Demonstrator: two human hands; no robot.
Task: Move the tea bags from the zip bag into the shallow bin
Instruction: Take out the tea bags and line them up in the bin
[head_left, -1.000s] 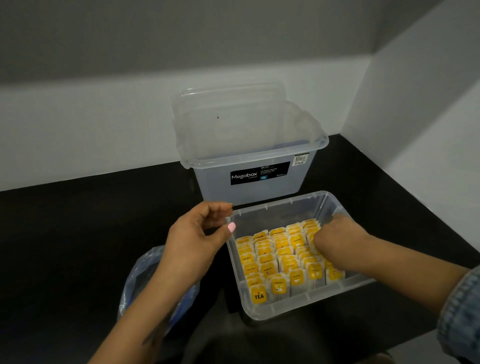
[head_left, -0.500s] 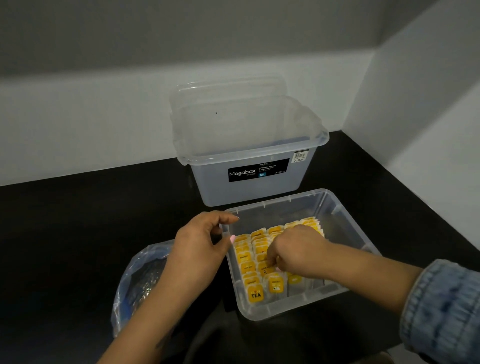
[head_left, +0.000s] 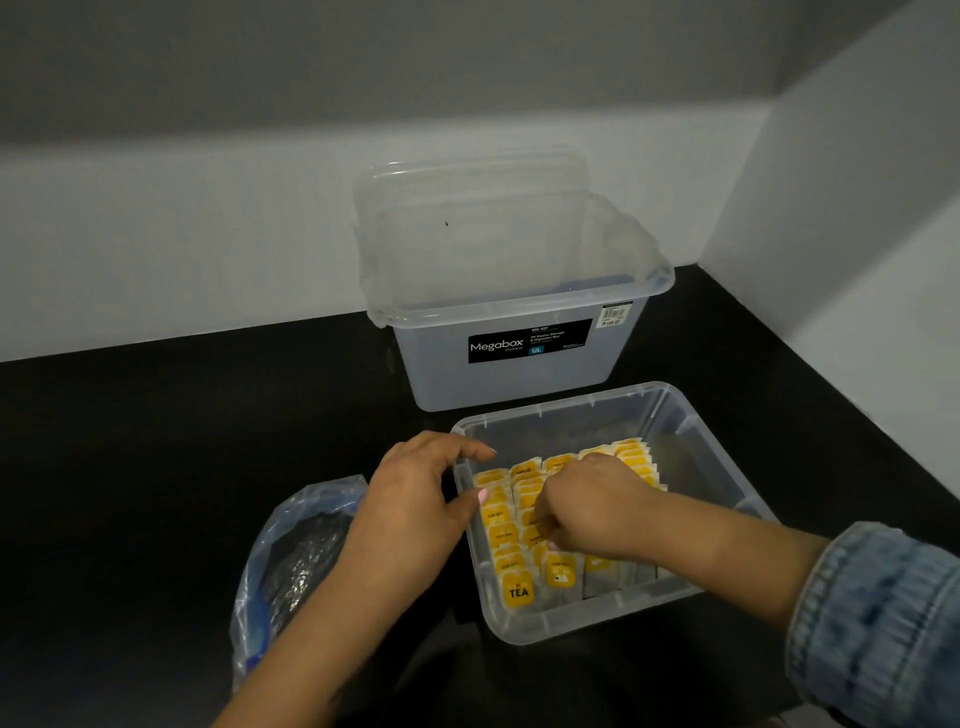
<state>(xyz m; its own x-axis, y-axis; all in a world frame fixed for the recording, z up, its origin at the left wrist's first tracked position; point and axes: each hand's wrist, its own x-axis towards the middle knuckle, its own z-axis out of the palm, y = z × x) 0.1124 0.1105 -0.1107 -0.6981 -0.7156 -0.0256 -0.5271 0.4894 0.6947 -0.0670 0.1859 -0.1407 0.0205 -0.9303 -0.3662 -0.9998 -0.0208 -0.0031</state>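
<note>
The clear shallow bin (head_left: 711, 457) sits on the black counter, holding several rows of yellow-tagged tea bags (head_left: 504, 535) that stand upright. My right hand (head_left: 592, 512) is inside the bin, and its fingers curl down and pinch tea bags in the middle rows; it hides part of those rows. My left hand (head_left: 415, 501) curls over the bin's left wall, with the thumb and fingertips just inside the rim. The blue-tinted zip bag (head_left: 296, 561) lies open and crumpled to the left of the bin, partly under my left forearm. Its contents are unclear.
A tall clear Megabox storage box (head_left: 519, 353) stands right behind the shallow bin, with its lid (head_left: 467, 182) propped behind it against the grey wall. A second wall closes the counter on the right. Bare black counter (head_left: 156, 467) spreads to the left.
My right hand moved from the bin's right side leftward to the middle rows of tea bags. My left hand came in from just off the rim and settled on the bin's left wall.
</note>
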